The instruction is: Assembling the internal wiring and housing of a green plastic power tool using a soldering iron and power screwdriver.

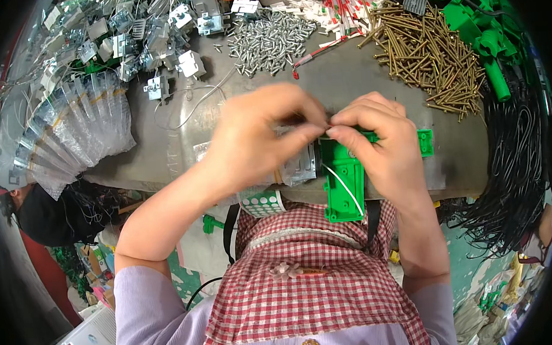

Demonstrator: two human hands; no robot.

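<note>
L hand (pixel 255 133) & R hand (pixel 383 135) pinched narrow, tips together, prob. for fine work, can't tell on what, over green case (pixel 338 197) at near desk (pixel 204 107) edge w/ white wire (pixel 348 186) in it; silver screws (pixel 268 43) & brass screws (pixel 429 64) beyond, prob. for easy reach.

two hands (pixel 258 133) (pixel 386 138), two screw heaps (pixel 269 43) (pixel 435 61)
</note>
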